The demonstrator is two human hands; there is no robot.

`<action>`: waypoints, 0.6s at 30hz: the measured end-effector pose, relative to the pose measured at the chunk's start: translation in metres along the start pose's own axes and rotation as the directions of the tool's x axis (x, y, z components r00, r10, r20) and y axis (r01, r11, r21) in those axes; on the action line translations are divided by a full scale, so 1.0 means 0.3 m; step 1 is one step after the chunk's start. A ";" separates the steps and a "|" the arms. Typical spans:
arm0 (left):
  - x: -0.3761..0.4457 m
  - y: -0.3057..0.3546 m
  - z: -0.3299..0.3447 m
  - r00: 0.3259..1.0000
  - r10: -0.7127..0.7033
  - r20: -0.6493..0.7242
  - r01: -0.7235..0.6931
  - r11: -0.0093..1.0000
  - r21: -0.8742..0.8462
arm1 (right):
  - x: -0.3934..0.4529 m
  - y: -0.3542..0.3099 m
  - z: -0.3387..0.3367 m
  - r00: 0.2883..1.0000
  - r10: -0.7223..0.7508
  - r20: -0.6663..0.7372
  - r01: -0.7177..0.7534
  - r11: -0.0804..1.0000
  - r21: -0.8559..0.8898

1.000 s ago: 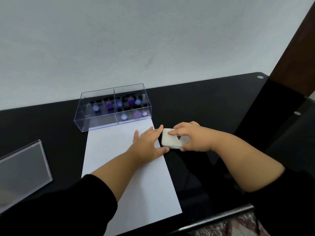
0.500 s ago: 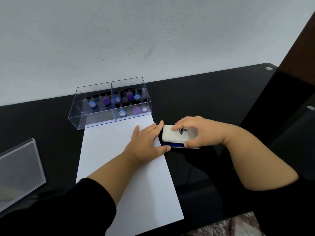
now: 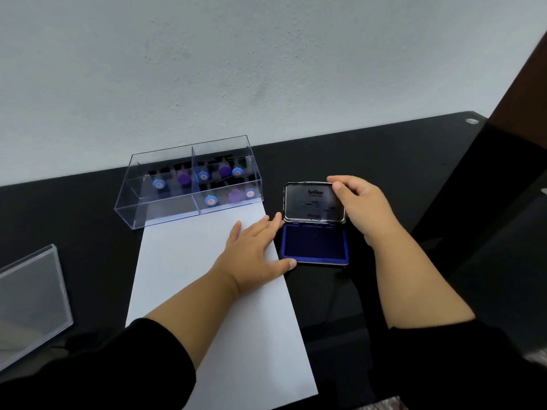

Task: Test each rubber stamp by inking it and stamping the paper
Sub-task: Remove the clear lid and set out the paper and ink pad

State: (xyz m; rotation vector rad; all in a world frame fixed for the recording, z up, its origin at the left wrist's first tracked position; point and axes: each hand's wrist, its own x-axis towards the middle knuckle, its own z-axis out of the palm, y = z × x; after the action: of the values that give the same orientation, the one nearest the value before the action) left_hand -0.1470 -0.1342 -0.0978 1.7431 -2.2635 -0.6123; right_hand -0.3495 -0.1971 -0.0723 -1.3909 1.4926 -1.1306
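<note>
A blue ink pad [image 3: 315, 245] lies open on the black table, just right of the white paper [image 3: 183, 261]. Its metal lid [image 3: 313, 204] stands raised at the far side, and my right hand [image 3: 365, 207] grips the lid's top right corner. Flat on the paper's right edge lies my left hand [image 3: 257, 255], fingers straight, thumb and fingertips touching the pad's left side. Several rubber stamps [image 3: 210, 200] with blue and purple tops stand in a clear plastic box [image 3: 165, 216] at the paper's far end.
A clear plastic lid [image 3: 29, 303] lies at the left edge of the black table [image 3: 370, 155]. A white wall rises behind the table. A dark brown panel [image 3: 527, 75] stands at the far right.
My right hand has swung the ink pad's lid from closed to fully raised, exposing the blue pad. My left hand stayed flat on the paper beside it.
</note>
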 end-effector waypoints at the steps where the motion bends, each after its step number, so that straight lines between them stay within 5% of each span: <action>1: 0.000 -0.001 0.000 1.000 0.000 0.000 0.000 1.000 0.000 | 0.007 0.004 0.004 1.000 0.001 -0.024 -0.002 1.000 -0.031; 9: -0.002 0.003 -0.001 1.000 -0.002 0.015 0.001 1.000 0.011 | 0.024 0.044 0.018 0.982 -0.008 -0.187 -0.025 0.985 -0.172; 18: 0.000 0.002 -0.003 1.000 -0.008 0.030 0.007 1.000 0.029 | 0.033 0.063 0.030 0.985 -0.018 -0.173 -0.045 0.934 -0.354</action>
State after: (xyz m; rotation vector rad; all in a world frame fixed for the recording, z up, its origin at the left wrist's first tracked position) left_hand -0.1473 -0.1343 -0.0967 1.7678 -2.2979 -0.6147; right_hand -0.3473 -0.2076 -0.0929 -1.5493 1.9038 -1.0269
